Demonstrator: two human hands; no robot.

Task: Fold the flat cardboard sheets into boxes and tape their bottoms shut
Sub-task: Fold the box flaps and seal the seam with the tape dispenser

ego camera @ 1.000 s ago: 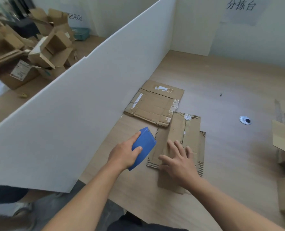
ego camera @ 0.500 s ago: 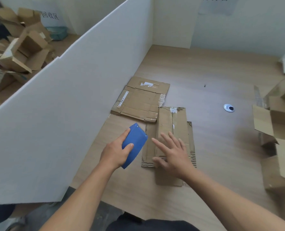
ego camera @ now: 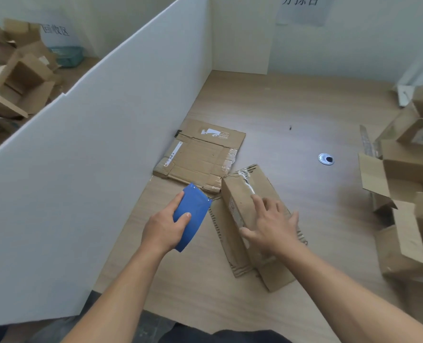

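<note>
Cardboard box (ego camera: 239, 194) lies under the flat, spread right hand (ego camera: 272, 227); left hand (ego camera: 163, 230) grips blue tool (ego camera: 194, 214).

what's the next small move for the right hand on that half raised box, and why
Probably press the right hand down and sideways to square the box: it looks slanted, only partly opened, with its near flaps lying loose on the table. The left hand grips the blue tape dispenser apart from the box, so taping seems premature.
</note>
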